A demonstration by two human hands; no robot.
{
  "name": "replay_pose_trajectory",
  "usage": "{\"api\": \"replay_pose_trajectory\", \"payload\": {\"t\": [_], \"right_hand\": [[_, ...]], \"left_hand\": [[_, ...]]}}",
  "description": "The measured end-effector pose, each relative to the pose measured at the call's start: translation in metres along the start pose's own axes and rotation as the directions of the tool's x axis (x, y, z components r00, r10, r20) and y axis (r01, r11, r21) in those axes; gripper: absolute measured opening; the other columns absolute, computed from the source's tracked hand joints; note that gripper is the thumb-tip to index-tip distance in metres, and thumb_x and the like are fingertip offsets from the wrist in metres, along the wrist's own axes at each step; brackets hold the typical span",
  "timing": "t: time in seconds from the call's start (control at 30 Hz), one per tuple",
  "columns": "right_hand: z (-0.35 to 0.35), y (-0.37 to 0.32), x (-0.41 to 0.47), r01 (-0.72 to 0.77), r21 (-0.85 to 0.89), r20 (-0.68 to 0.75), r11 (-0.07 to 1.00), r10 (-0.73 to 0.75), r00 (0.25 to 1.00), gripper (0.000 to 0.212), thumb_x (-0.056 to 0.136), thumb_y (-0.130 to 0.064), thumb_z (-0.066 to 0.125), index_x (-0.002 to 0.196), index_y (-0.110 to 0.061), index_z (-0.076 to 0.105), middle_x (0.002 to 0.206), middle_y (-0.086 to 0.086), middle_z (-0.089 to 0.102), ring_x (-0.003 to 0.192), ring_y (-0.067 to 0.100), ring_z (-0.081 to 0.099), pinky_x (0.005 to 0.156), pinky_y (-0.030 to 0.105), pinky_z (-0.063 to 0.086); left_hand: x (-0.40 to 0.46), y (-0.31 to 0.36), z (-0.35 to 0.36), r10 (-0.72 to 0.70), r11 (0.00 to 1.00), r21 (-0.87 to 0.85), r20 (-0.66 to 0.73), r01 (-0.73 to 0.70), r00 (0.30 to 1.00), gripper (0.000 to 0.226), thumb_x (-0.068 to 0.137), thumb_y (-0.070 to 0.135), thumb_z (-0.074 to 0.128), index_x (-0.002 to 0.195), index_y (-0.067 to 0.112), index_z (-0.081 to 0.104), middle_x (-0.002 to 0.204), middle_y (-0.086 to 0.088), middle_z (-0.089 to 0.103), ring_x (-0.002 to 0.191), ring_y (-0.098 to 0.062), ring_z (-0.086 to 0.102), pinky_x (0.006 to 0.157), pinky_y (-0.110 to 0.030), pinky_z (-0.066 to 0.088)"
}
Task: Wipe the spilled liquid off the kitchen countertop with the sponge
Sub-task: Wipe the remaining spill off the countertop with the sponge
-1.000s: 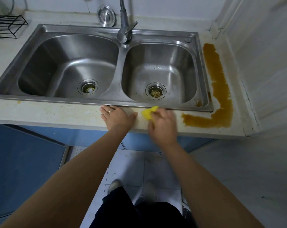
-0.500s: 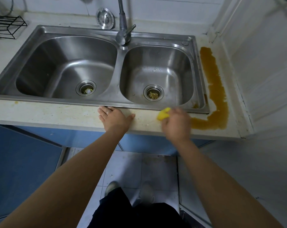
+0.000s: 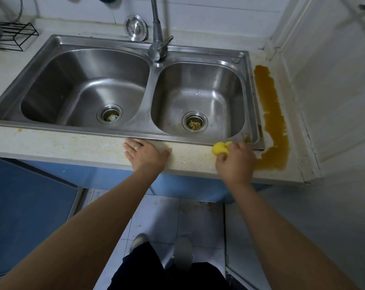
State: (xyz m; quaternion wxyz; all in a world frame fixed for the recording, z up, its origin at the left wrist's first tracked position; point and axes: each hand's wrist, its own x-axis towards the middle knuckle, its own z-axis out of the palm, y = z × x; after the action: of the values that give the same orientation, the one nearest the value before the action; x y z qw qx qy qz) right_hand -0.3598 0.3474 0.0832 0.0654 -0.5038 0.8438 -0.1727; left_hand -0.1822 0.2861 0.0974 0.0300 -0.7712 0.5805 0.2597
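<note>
Right hand [image 3: 236, 162] gripped yellow sponge [image 3: 220, 148] on countertop [image 3: 72, 143] front strip, sponge poking out past the fingers toward the double sink [image 3: 150, 84], brown spill [image 3: 274, 130] just right of the grip, probably touching it, left hand [image 3: 145, 154] lay flat, fingers straight, well left of the grip.

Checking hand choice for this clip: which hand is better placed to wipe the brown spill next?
Right. The right hand already grips the yellow sponge at the near end of the brown spill. The left hand rests flat on the countertop, farther away.
</note>
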Motion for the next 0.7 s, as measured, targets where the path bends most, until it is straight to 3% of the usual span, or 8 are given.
{"api": "replay_pose_trajectory", "payload": {"t": [0.17, 0.23, 0.33, 0.37, 0.43, 0.53, 0.6, 0.7], "right_hand": [[0.013, -0.012, -0.012, 0.378, -0.078, 0.018, 0.922, -0.378, 0.926, 0.039, 0.066, -0.031, 0.038, 0.078, -0.009, 0.067, 0.079, 0.009, 0.062, 0.069, 0.029, 0.058, 0.066, 0.033, 0.043], [0.001, 0.018, 0.001, 0.282, -0.048, -0.029, 0.958, -0.283, 0.959, 0.04, 0.068, -0.03, 0.037, 0.079, -0.006, 0.066, 0.079, 0.013, 0.062, 0.071, 0.032, 0.059, 0.063, 0.035, 0.046], [-0.01, 0.039, 0.009, -0.075, 0.037, -0.071, 0.997, 0.077, 0.995, 0.035, 0.073, -0.022, 0.04, 0.085, 0.001, 0.064, 0.09, 0.022, 0.06, 0.085, 0.038, 0.055, 0.072, 0.04, 0.044], [-0.007, 0.03, 0.007, -0.095, 0.041, -0.083, 0.995, 0.098, 0.992, 0.033, 0.072, -0.02, 0.041, 0.082, 0.002, 0.063, 0.089, 0.023, 0.06, 0.084, 0.038, 0.055, 0.072, 0.041, 0.044], [0.005, 0.007, -0.005, 0.047, 0.005, -0.051, 0.999, -0.047, 0.998, 0.035, 0.067, -0.024, 0.039, 0.076, -0.001, 0.064, 0.081, 0.019, 0.06, 0.073, 0.035, 0.056, 0.067, 0.038, 0.046], [0.01, 0.012, -0.009, 0.336, -0.065, -0.029, 0.94, -0.338, 0.941, 0.035, 0.067, -0.028, 0.039, 0.077, -0.008, 0.066, 0.079, 0.011, 0.061, 0.068, 0.03, 0.057, 0.064, 0.035, 0.047], [-0.002, 0.039, 0.003, 0.239, -0.036, -0.047, 0.97, -0.24, 0.97, 0.035, 0.071, -0.026, 0.039, 0.08, -0.005, 0.065, 0.082, 0.015, 0.062, 0.072, 0.033, 0.058, 0.064, 0.037, 0.046], [-0.014, 0.06, 0.008, -0.12, 0.013, -0.145, 0.993, 0.121, 0.982, 0.022, 0.075, -0.013, 0.047, 0.081, 0.003, 0.062, 0.086, 0.022, 0.059, 0.081, 0.037, 0.056, 0.069, 0.039, 0.042]], "left_hand": [[-0.023, 0.044, 0.017, 0.026, 0.999, -0.04, 0.077, -0.023, 0.997, 0.101, 0.089, 0.054, 0.052, 0.145, -0.011, 0.0, 0.153, -0.03, -0.009, 0.143, -0.041, -0.009, 0.117, -0.045, 0.002], [-0.027, 0.055, 0.023, 0.044, 0.998, -0.039, 0.108, -0.04, 0.993, 0.107, 0.086, 0.057, 0.054, 0.145, -0.012, -0.002, 0.153, -0.03, -0.012, 0.143, -0.041, -0.011, 0.117, -0.045, 0.001], [-0.03, 0.058, 0.029, 0.059, 0.998, -0.001, 0.098, -0.059, 0.993, 0.111, 0.084, 0.059, 0.056, 0.144, -0.012, -0.005, 0.153, -0.03, -0.012, 0.143, -0.041, -0.011, 0.117, -0.046, 0.0], [-0.03, 0.058, 0.03, 0.056, 0.998, 0.011, 0.083, -0.057, 0.995, 0.111, 0.084, 0.059, 0.056, 0.145, -0.012, -0.004, 0.153, -0.03, -0.012, 0.143, -0.041, -0.011, 0.117, -0.046, 0.0], [-0.031, 0.059, 0.031, 0.047, 0.998, 0.034, 0.063, -0.05, 0.997, 0.111, 0.083, 0.06, 0.055, 0.145, -0.012, -0.003, 0.153, -0.03, -0.01, 0.143, -0.041, -0.009, 0.117, -0.046, 0.001], [-0.028, 0.063, 0.03, 0.036, 0.998, 0.048, 0.065, -0.039, 0.997, 0.11, 0.083, 0.06, 0.056, 0.144, -0.013, -0.001, 0.152, -0.032, -0.008, 0.143, -0.043, -0.008, 0.117, -0.047, 0.002], [-0.026, 0.063, 0.03, 0.036, 0.998, 0.045, 0.074, -0.04, 0.997, 0.111, 0.081, 0.061, 0.057, 0.145, -0.013, 0.003, 0.152, -0.033, -0.008, 0.143, -0.044, -0.007, 0.117, -0.048, 0.002], [-0.025, 0.061, 0.033, 0.051, 0.997, 0.055, 0.069, -0.055, 0.996, 0.112, 0.081, 0.063, 0.056, 0.145, -0.013, 0.003, 0.152, -0.032, -0.008, 0.143, -0.044, -0.007, 0.116, -0.048, 0.001]]}}
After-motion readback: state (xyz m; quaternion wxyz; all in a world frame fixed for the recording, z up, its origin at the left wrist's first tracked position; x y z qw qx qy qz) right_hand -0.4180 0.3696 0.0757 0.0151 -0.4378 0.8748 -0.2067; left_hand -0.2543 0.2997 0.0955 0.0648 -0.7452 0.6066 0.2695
